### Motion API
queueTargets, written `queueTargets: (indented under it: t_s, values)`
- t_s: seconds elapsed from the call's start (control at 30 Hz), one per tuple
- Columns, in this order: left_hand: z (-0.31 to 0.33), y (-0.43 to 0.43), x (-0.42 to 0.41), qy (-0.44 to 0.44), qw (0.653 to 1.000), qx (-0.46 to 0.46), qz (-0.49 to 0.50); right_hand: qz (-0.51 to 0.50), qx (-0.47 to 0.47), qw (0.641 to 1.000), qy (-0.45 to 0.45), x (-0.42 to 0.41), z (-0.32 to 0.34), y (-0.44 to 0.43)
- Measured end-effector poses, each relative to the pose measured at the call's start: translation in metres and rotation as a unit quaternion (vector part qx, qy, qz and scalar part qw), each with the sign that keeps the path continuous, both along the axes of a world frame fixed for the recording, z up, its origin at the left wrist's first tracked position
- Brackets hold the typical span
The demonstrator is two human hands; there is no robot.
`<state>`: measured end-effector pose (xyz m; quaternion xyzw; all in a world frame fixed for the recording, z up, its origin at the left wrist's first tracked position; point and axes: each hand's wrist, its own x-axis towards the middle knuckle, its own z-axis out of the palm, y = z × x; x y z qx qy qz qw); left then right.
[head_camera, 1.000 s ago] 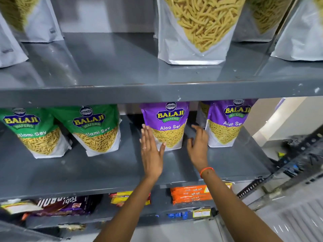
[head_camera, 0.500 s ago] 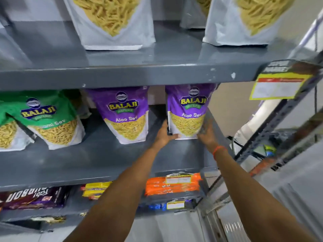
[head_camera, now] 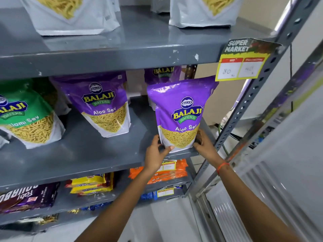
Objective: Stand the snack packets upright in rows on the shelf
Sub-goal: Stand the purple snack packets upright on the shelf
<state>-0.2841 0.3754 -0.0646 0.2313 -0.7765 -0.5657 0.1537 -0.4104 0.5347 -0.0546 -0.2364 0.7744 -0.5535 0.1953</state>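
A purple Aloo Sev packet [head_camera: 180,112] stands upright at the front right corner of the grey middle shelf [head_camera: 83,154]. My left hand [head_camera: 157,152] grips its bottom left corner and my right hand [head_camera: 204,144] holds its bottom right side. Behind it another purple packet [head_camera: 162,74] is partly hidden. A second purple Aloo Sev packet [head_camera: 106,107] stands further left and further back. A green Ratlami Sev packet [head_camera: 29,119] stands at the left edge.
White packets [head_camera: 73,16] stand on the upper shelf [head_camera: 122,55]. A yellow price tag [head_camera: 241,63] hangs from its right end beside the perforated metal upright [head_camera: 248,102]. Orange [head_camera: 167,172], yellow [head_camera: 90,184] and dark packets [head_camera: 26,198] lie on the lower shelf.
Both hands moved from the middle purple packet to the right one, gripped it and drew it forward to the shelf's front edge. The view shifted right.
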Motion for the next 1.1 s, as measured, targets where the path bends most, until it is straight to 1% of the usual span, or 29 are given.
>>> queueTargets:
  t_s: [0.1, 0.13, 0.17, 0.2, 0.23, 0.27, 0.3, 0.33, 0.37, 0.43, 0.53, 0.6, 0.67, 0.7, 0.73, 0.8, 0.87, 0.93, 1.1]
  values:
    - [0.004, 0.011, 0.007, -0.004, 1.000, -0.004, -0.004, -0.004, 0.015, 1.000, -0.003, 0.011, 0.008, 0.005]
    - [0.007, 0.012, 0.008, -0.007, 1.000, -0.007, -0.011, -0.008, 0.014, 1.000, 0.003, 0.016, 0.011, 0.003]
    - [0.010, 0.011, 0.010, -0.009, 1.000, -0.013, -0.018, -0.028, 0.009, 0.999, 0.028, 0.023, 0.015, 0.000]
    - [0.012, 0.009, 0.011, -0.005, 0.999, -0.021, -0.023, -0.074, 0.003, 0.994, 0.075, 0.032, 0.018, -0.003]
    - [0.015, 0.007, 0.012, 0.003, 0.999, -0.035, -0.024, -0.141, -0.001, 0.981, 0.134, 0.042, 0.020, -0.007]
    - [0.017, 0.004, 0.015, 0.014, 0.998, -0.056, -0.020, -0.210, -0.006, 0.959, 0.190, 0.055, 0.022, -0.011]
    - [0.020, 0.001, 0.018, 0.028, 0.996, -0.082, -0.012, -0.256, -0.017, 0.936, 0.241, 0.071, 0.026, -0.018]
    - [0.024, -0.004, 0.023, 0.044, 0.993, -0.110, 0.000, -0.268, -0.037, 0.920, 0.285, 0.087, 0.031, -0.027]
    - [0.028, -0.011, 0.028, 0.066, 0.989, -0.132, 0.013, -0.251, -0.062, 0.912, 0.319, 0.102, 0.035, -0.040]
    - [0.037, -0.029, 0.039, 0.117, 0.979, -0.166, 0.038, -0.198, -0.104, 0.906, 0.360, 0.125, 0.044, -0.072]
    - [0.044, -0.075, 0.058, 0.158, 0.958, -0.211, 0.111, -0.153, -0.113, 0.901, 0.391, 0.139, 0.058, -0.132]
    - [0.047, -0.109, 0.068, 0.147, 0.952, -0.207, 0.173, -0.123, -0.098, 0.915, 0.371, 0.139, 0.060, -0.171]
    - [0.047, -0.147, 0.075, 0.118, 0.956, -0.169, 0.209, -0.109, -0.062, 0.941, 0.315, 0.130, 0.058, -0.207]
    - [0.046, -0.165, 0.076, 0.100, 0.962, -0.139, 0.210, -0.110, -0.035, 0.954, 0.277, 0.123, 0.056, -0.223]
    - [0.046, -0.183, 0.077, 0.081, 0.972, -0.104, 0.196, -0.111, -0.005, 0.966, 0.232, 0.115, 0.053, -0.238]
    - [0.042, -0.210, 0.073, 0.040, 0.989, -0.048, 0.135, -0.099, 0.053, 0.984, 0.138, 0.099, 0.049, -0.258]
    - [0.036, -0.227, 0.071, 0.007, 0.998, 0.006, 0.069, -0.071, 0.097, 0.990, 0.069, 0.089, 0.044, -0.268]
    - [0.031, -0.234, 0.072, 0.001, 0.998, 0.037, 0.055, -0.066, 0.112, 0.990, 0.060, 0.087, 0.039, -0.268]
    - [0.029, -0.220, 0.083, 0.005, 0.997, 0.050, 0.053, -0.072, 0.072, 0.993, 0.053, 0.096, 0.033, -0.246]
